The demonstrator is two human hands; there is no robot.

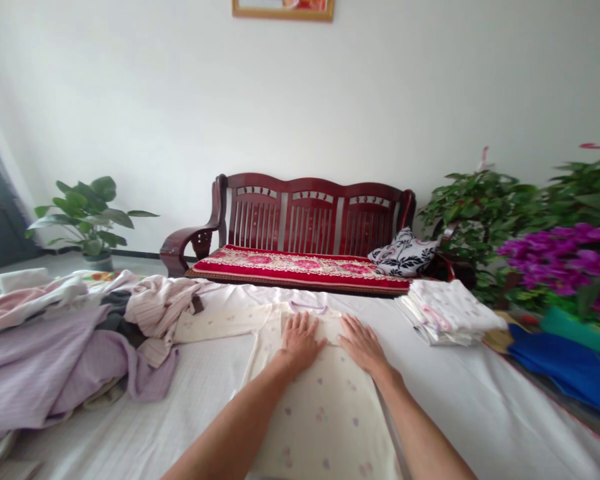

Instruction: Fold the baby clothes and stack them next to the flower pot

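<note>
1. Head view: the cream garment [325, 413] is a soft, thin knit, pale yellow-white with small, faint purple and pink motifs scattered over it. It has a narrow lilac-trimmed neckline at its far end, and one sleeve reaches out to the left.
2. The garment lies flat in the middle of the white sheet [205, 400], a finely ribbed cloth that covers the work surface. It runs lengthwise from the near edge towards the bench.
3. The left hand [300, 340] lies palm down on the garment's upper chest, fingers straight and slightly spread, gripping nothing.
4. The right hand [363, 343] lies just beside it in the same way, flat and open on the cloth, with nothing in its grasp.
5. To the left is a loose pile of clothes [55, 353], crumpled lilac, pink and grey fabrics. A striped piece [155, 303] spills from it towards the garment's sleeve.
6. To the right, well apart from the hands, is a neat folded stack [447, 310] of white cloth with pink marks.
7. Beyond the sheet stands a dark red wooden bench [310, 213] with a slatted back. It carries a red patterned mat [300, 263] and a black-and-white pillow [403, 257].
8. Purple flowers [565, 260] and blue cloth [565, 370] crowd the right edge, and a potted plant [87, 213] stands at the far left.
</note>
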